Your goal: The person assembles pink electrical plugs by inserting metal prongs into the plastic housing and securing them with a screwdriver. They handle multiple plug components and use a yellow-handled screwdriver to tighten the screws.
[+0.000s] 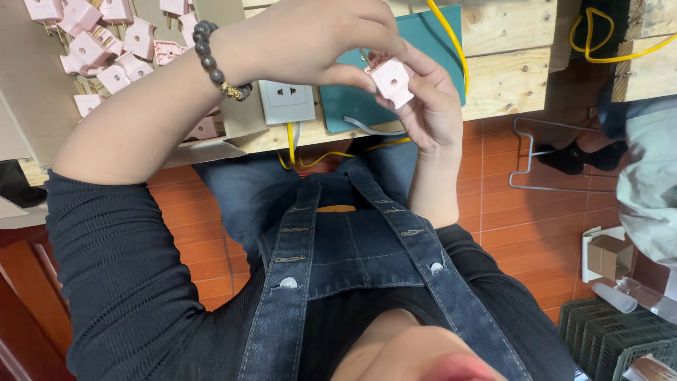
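Both hands hold one pink plug (pixel 390 81) above the edge of a wooden table (pixel 504 85). My left hand (pixel 310 39), with a dark bead bracelet on its wrist, comes over from the left and pinches the top of the plug with its fingertips. Under the plug, my right hand (pixel 431 106) cradles it from the right, fingers curled around its body. A round hole shows in the plug's pale pink face. I cannot see the prongs.
Several more pink plugs (pixel 106 42) lie in a cardboard box at the top left. A white wall socket (pixel 285 101), a teal mat (pixel 423 35) and a yellow cable (pixel 455 49) lie on the table. Another person's foot in a black sock (pixel 571 156) rests on the orange tile floor at right.
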